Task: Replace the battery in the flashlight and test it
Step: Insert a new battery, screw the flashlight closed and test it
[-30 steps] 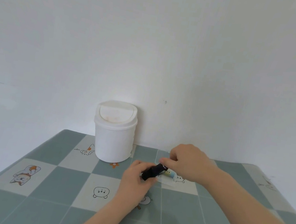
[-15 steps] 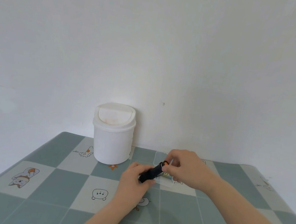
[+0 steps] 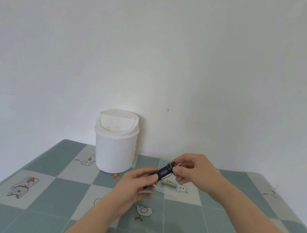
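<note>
A small black flashlight is held above the table, tilted up to the right. My left hand grips its lower end. My right hand pinches its upper end, where an orange bit shows between the fingertips. Below the flashlight a white and blue battery lies on a clear plastic sheet on the table.
A white bin with a swing lid stands at the back of the table against the white wall. The table has a teal and grey checked cover with cartoon animals. Its right edge runs diagonally at the far right.
Both hands have lifted the flashlight a little off the table. The battery under them has come into view. My right hand's fingers have shifted on the flashlight's upper end.
</note>
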`<state>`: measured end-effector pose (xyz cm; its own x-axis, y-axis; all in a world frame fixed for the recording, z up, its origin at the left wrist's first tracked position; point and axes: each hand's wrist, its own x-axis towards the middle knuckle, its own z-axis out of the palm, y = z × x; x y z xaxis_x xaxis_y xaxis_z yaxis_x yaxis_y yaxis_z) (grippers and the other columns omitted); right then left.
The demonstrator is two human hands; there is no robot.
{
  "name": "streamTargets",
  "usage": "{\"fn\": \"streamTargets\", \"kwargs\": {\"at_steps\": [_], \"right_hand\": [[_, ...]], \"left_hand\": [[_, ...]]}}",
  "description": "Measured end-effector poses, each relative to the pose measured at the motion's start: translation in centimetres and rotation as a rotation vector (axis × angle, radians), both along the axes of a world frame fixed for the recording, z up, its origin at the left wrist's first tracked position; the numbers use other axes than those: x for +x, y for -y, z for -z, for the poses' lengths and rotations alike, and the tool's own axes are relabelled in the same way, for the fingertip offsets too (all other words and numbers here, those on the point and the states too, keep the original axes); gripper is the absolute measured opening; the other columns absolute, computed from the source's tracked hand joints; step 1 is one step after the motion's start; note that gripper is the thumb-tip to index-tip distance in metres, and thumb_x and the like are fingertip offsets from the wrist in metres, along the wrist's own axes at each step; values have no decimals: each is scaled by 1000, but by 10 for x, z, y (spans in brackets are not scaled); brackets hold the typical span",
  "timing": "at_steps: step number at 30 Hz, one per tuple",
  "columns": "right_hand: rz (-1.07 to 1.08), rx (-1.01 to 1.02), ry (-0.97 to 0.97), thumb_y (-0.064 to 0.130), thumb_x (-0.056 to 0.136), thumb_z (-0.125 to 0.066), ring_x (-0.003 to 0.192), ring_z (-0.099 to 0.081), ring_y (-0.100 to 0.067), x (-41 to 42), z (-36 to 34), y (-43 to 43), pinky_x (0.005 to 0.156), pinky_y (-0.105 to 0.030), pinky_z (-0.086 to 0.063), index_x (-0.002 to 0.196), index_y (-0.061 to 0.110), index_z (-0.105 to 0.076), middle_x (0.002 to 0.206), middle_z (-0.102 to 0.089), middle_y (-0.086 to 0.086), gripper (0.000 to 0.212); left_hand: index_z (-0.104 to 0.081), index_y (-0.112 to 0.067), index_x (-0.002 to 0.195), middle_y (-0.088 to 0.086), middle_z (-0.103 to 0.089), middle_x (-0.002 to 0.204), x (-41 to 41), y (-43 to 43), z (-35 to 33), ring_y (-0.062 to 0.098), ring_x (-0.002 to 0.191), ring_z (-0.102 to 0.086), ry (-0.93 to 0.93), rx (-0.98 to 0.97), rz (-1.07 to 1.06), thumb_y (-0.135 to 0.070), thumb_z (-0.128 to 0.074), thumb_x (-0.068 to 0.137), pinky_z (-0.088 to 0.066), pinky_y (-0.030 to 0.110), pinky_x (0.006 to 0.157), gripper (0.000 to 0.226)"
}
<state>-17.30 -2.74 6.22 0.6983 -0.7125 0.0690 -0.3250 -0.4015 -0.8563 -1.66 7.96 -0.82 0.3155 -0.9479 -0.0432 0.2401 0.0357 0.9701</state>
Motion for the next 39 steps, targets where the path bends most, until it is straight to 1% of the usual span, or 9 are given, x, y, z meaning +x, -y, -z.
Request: {"fn": "streamTargets", "kwargs": {"at_steps": [5,9,11,16,19,23,26,33,39], "right_hand": [[36,78,99,4,83,-66,58,-65,-15,3,5,0,60,-23,-57,89,4,-69,68,-67,-9,6],[102,107,118,7,83,-68,56,-64,-14,2,8,3,57,-22,-56,90,0,-69,67,-68,-8,10],[114,124,122,7,83,-68,55,-64,-12,1,8,4,57,-20,-56,91,0,-70,68,-68,-8,11],[124,81,126,7,82,-68,56,-63,-11,2,9,3,56,-18,-55,90,2,-71,67,-68,-7,10],[133,62,121,7,81,-69,57,-63,-13,3,11,2,55,-18,-54,90,2,-71,68,-68,-8,11],[140,79,126,8,81,-69,57,-63,-12,2,11,3,55,-18,-53,92,2,-71,69,-69,-7,12],[139,84,132,7,81,-69,54,-61,-11,2,12,3,55,-19,-52,92,2,-71,66,-68,-6,12],[128,49,144,8,80,-70,55,-61,-11,7,11,0,56,-18,-53,88,6,-72,68,-69,-8,9],[152,70,146,9,81,-70,54,-60,-10,1,13,2,56,-17,-52,88,4,-73,66,-68,-5,9]], "left_hand": [[-65,-3,102,8,-65,61,6,4,-9,10,41,-53,-167,238,45,-49,-46,92,-48,17,39,51],[-60,0,103,15,-69,80,9,9,-8,14,55,-67,-266,38,-60,-4,-57,90,-57,20,54,14],[-60,-1,109,17,-68,95,11,8,-8,17,67,-71,-248,-13,-69,12,-57,84,-59,21,61,29],[-61,3,108,22,-71,91,6,7,-12,22,65,-70,-279,183,-26,-35,-59,90,-60,24,57,43],[-62,7,110,18,-73,73,6,10,-7,17,50,-67,-231,308,-30,-43,-52,91,-56,21,47,55],[-60,4,108,19,-71,82,12,10,-5,19,63,-69,-319,146,-34,-3,-58,89,-61,24,60,20],[-59,-3,109,23,-68,101,14,8,-4,26,82,-69,-336,45,-38,20,-55,80,-60,27,74,37],[-63,7,109,19,-71,78,7,10,-5,16,51,-66,-303,293,-1,-41,-53,91,-57,22,48,52],[-60,1,94,21,-68,93,10,10,-4,27,75,-69,-336,57,-21,10,-58,84,-61,28,67,14]]}}
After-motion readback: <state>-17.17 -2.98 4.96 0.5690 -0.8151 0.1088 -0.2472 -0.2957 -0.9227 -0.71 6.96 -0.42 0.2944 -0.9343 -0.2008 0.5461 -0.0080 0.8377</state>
